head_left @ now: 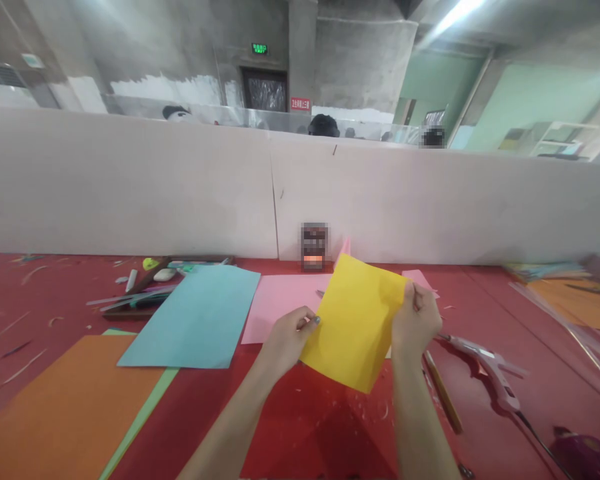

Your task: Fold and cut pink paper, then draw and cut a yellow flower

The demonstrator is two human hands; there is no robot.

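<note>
I hold a yellow sheet of paper (pixel 355 320) up above the red table (pixel 300 427), tilted like a diamond. My left hand (pixel 287 337) pinches its left edge and my right hand (pixel 415 320) pinches its right corner. Both hands are closed on the sheet. Behind it a pink sheet (pixel 280 300) lies flat on the table.
A light blue sheet (pixel 200 317) and an orange sheet (pixel 65 407) over a green one lie at left. A glue gun (pixel 490 370) with its cord and a pencil (pixel 443 393) lie at right. Tools sit at back left, more paper at far right. A white partition (pixel 180 187) closes the back.
</note>
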